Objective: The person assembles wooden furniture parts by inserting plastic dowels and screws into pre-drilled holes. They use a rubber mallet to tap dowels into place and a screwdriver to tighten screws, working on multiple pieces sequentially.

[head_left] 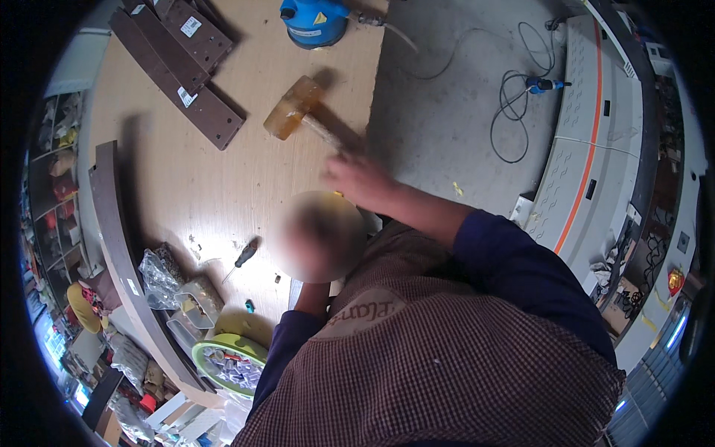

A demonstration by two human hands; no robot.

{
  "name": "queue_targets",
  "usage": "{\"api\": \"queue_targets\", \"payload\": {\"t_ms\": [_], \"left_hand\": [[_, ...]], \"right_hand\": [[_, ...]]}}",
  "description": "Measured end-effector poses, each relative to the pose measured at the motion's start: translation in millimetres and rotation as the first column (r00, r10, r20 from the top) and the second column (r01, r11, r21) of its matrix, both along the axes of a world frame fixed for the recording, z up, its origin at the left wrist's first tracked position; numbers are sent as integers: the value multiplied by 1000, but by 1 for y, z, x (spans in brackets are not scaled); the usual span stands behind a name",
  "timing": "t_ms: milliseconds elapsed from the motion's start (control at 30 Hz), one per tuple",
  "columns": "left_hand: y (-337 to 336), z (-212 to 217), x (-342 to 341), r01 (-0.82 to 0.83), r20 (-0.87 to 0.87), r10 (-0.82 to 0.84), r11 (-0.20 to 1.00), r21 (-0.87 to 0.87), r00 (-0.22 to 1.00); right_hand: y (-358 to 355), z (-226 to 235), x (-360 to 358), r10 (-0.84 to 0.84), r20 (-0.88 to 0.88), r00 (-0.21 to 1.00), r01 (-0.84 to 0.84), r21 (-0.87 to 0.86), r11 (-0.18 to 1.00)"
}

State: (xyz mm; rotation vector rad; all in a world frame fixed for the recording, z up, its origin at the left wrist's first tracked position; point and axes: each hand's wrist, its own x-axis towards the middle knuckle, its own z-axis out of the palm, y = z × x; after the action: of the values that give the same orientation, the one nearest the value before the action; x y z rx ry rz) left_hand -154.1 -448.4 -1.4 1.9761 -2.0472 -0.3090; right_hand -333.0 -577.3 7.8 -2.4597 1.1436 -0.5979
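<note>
A mallet with a translucent amber head point(294, 108) and a pale wooden handle point(322, 132) is over the wooden table. My right hand point(359, 179) is closed around the lower end of that handle, its fingers slightly smeared. My left hand point(307, 242) is close to my body at the table's near edge, inside a round blurred patch. The blur hides its fingers and whatever lies under them. To the left of that hand, a screwdriver point(246, 252) with a dark handle rests on the table, beside a small teal piece point(249, 305).
Brown drilled boards point(205, 112) are stacked at the far left, and a long brown strip point(123, 238) runs along the left edge. A green basin point(201, 354) of small parts, clear bins point(199, 302) and a blue canister point(316, 26) stand around. A corded blue tool point(544, 85) is on the right.
</note>
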Motion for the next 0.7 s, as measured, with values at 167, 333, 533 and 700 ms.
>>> {"api": "queue_targets", "payload": {"t_ms": [167, 333, 533, 700], "left_hand": [[0, -3, 2, -28, -53, 25, 998, -54, 998], [0, -4, 2, -21, -20, 20, 997, -74, 1000], [-1, -1, 1, -23, -53, 20, 999, -47, 998], [-1, -1, 2, 2, -69, -6, 998, -58, 998]], "right_hand": [[23, -21, -7, 193, 120, 974, -211, 159, 965], [17, -31, -6, 281, 160, 946, -301, 117, 946], [16, -31, -4, 288, 225, 931, -326, 156, 932], [7, -33, -3, 318, 266, 910, -371, 178, 912]]}}
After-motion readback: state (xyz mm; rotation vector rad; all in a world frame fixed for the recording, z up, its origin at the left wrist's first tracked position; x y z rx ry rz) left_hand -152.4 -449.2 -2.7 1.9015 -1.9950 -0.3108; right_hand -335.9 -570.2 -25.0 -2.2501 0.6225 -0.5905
